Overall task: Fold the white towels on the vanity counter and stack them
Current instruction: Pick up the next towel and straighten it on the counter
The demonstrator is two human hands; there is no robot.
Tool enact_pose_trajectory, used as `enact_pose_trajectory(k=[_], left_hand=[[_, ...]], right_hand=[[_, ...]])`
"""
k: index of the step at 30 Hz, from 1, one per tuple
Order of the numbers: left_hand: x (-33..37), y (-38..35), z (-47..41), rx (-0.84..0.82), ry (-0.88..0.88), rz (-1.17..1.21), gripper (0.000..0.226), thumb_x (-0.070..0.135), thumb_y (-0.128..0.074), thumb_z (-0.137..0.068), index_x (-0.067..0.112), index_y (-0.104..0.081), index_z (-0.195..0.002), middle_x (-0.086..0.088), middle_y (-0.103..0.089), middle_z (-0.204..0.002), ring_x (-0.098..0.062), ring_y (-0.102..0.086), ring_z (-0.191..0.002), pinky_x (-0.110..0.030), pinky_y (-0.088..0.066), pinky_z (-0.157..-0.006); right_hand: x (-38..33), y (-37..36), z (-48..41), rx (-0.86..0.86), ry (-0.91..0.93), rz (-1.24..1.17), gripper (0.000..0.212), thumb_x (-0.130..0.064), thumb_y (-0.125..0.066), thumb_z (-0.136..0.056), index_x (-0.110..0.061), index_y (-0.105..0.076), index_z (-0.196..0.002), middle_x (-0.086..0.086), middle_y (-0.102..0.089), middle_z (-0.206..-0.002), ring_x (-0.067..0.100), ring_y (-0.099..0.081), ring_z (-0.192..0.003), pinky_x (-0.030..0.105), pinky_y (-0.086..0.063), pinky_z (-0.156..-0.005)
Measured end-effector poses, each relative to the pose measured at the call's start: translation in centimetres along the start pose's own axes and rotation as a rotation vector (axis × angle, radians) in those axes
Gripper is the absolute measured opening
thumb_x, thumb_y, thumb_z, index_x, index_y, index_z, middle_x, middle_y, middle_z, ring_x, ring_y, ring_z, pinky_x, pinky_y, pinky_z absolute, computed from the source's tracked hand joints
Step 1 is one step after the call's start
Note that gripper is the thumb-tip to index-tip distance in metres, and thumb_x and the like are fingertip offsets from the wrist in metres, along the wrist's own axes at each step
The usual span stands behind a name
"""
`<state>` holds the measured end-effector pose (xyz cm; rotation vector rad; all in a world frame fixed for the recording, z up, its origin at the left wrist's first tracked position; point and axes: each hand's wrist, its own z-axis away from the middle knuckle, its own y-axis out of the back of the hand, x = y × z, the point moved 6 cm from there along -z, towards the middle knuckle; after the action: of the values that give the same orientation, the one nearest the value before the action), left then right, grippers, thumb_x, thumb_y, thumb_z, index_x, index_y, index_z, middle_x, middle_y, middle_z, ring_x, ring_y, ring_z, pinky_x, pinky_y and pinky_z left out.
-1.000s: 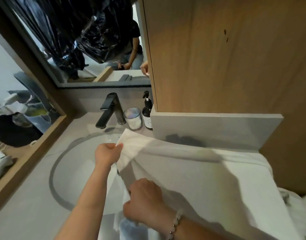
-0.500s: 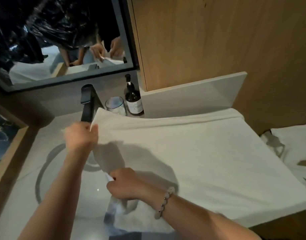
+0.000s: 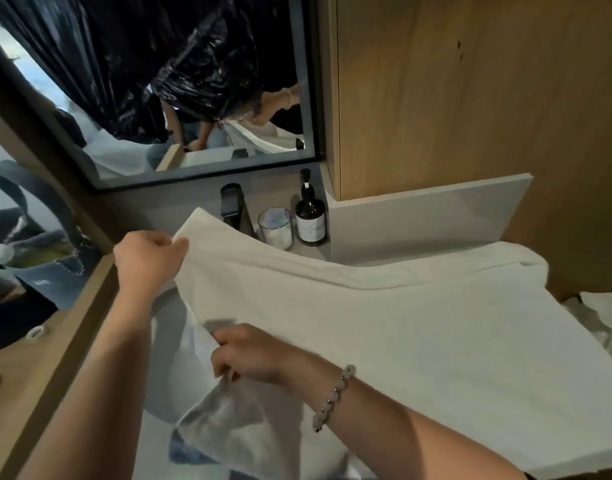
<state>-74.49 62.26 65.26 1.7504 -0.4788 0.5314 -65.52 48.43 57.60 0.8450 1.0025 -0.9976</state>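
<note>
A large white towel [image 3: 418, 334] lies spread over the vanity counter, its left part lifted above the sink. My left hand [image 3: 147, 259] pinches the towel's far left corner, held up in front of the faucet. My right hand [image 3: 252, 355], with a bead bracelet on the wrist, grips the near left edge, and a fold of towel hangs down below it. More white cloth [image 3: 602, 317] lies crumpled off the counter's right end.
Behind the lifted towel stand a black faucet [image 3: 232, 207], a glass tumbler [image 3: 276, 228] and a dark pump bottle [image 3: 310, 216]. A wooden cabinet [image 3: 470, 98] rises at the back right, a mirror [image 3: 193, 98] at the back left. The sink basin [image 3: 166, 341] shows under the towel.
Both hands kept hold of the towel's left edge. The left hand has raised its corner higher, up in front of the faucet. The view swung back to the left.
</note>
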Motion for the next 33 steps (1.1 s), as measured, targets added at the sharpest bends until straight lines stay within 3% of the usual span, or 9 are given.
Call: enact_pose_trajectory(k=[5, 8, 12, 17, 19, 22, 27, 31, 33], left_hand=[[5.5, -2.7, 0.9, -0.109, 0.006, 0.206, 0.023, 0.018, -0.063, -0.084, 0.018, -0.058, -0.061, 0.004, -0.057, -0.045, -0.008, -0.054, -0.053, -0.027, -0.047, -0.074], [9.3, -5.3, 1.7, -0.217, 0.004, 0.334, 0.016, 0.015, -0.062, -0.084, 0.022, -0.061, -0.07, 0.01, -0.057, -0.037, -0.001, -0.056, -0.037, -0.028, -0.054, -0.071], [14.5, -8.9, 4.2, -0.347, -0.059, 0.406, 0.028, 0.015, -0.063, -0.085, 0.01, -0.062, -0.113, 0.003, -0.062, -0.065, -0.003, -0.06, -0.04, -0.033, -0.058, -0.073], [20.0, -13.9, 8.6, -0.517, -0.166, 0.421, 0.04, 0.02, -0.065, -0.081, 0.007, -0.054, -0.118, 0.005, -0.061, -0.047, -0.019, -0.069, -0.066, -0.038, -0.056, -0.081], [21.2, -15.6, 10.4, -0.676, -0.157, 0.487, 0.043, 0.024, -0.064, -0.085, 0.01, -0.047, -0.122, -0.001, -0.064, -0.06, -0.016, -0.066, -0.057, -0.033, -0.059, -0.073], [20.7, -17.6, 11.3, -0.897, -0.144, 0.614, 0.027, 0.025, -0.052, -0.095, 0.012, -0.046, -0.118, -0.004, -0.062, -0.077, -0.009, -0.059, -0.055, -0.021, -0.052, -0.058], [13.5, -19.6, 7.6, -0.657, -0.189, 0.302, 0.017, 0.014, -0.039, -0.096, 0.013, -0.053, -0.087, -0.014, -0.045, -0.08, -0.015, -0.041, -0.066, -0.026, -0.033, -0.058], [8.2, -22.9, 8.7, -0.891, -0.072, 0.169, 0.033, 0.03, -0.03, -0.101, 0.015, -0.059, -0.11, -0.002, -0.054, -0.111, -0.019, -0.049, -0.106, -0.032, -0.037, -0.09], [7.3, -23.8, 9.7, -0.944, -0.018, 0.185, 0.038, 0.036, -0.027, -0.102, 0.015, -0.057, -0.114, 0.0, -0.055, -0.113, -0.018, -0.049, -0.11, -0.029, -0.032, -0.09]], right_hand=[[0.7, 6.5, 3.6, 0.098, 0.011, -0.039, 0.016, 0.008, -0.045, -0.077, -0.006, -0.049, -0.07, 0.001, -0.04, -0.062, 0.01, -0.038, -0.06, 0.013, -0.035, -0.048], [2.1, 10.4, 6.2, 0.204, -0.036, -0.053, 0.01, -0.004, -0.049, -0.056, -0.01, -0.048, -0.064, -0.003, -0.043, -0.054, 0.011, -0.038, -0.054, 0.016, -0.032, -0.042], [4.6, 14.3, 9.1, 0.24, -0.145, -0.061, 0.033, -0.013, -0.049, -0.049, -0.014, -0.056, -0.081, 0.007, -0.048, -0.072, 0.015, -0.043, -0.061, 0.022, -0.032, -0.05], [4.6, 18.9, 10.1, 0.529, -0.046, -0.065, 0.045, -0.027, -0.063, -0.064, -0.026, -0.057, -0.109, -0.003, -0.065, -0.103, 0.016, -0.062, -0.094, 0.031, -0.051, -0.08], [4.2, 20.5, 10.4, 0.716, 0.021, -0.036, 0.031, -0.014, -0.058, -0.073, -0.03, -0.055, -0.1, -0.004, -0.063, -0.096, 0.016, -0.06, -0.093, 0.029, -0.049, -0.077], [5.2, 22.8, 11.0, 0.811, 0.009, -0.223, 0.031, 0.007, -0.044, -0.08, -0.021, -0.057, -0.08, -0.003, -0.059, -0.068, 0.014, -0.056, -0.067, 0.016, -0.041, -0.05], [8.8, 26.6, 13.5, 0.854, -0.172, -0.394, 0.018, -0.005, -0.046, -0.039, -0.017, -0.056, -0.049, 0.002, -0.048, -0.05, 0.022, -0.04, -0.059, 0.026, -0.03, -0.054], [10.7, 29.0, 14.9, 0.802, -0.201, -0.486, 0.026, -0.032, -0.062, -0.071, -0.014, -0.065, -0.09, 0.004, -0.065, -0.085, 0.023, -0.06, -0.081, 0.029, -0.044, -0.069], [12.1, 29.9, 15.1, 0.798, -0.291, -0.321, 0.035, -0.042, -0.054, -0.089, -0.016, -0.061, -0.113, -0.002, -0.065, -0.099, 0.016, -0.061, -0.089, 0.029, -0.046, -0.077]])
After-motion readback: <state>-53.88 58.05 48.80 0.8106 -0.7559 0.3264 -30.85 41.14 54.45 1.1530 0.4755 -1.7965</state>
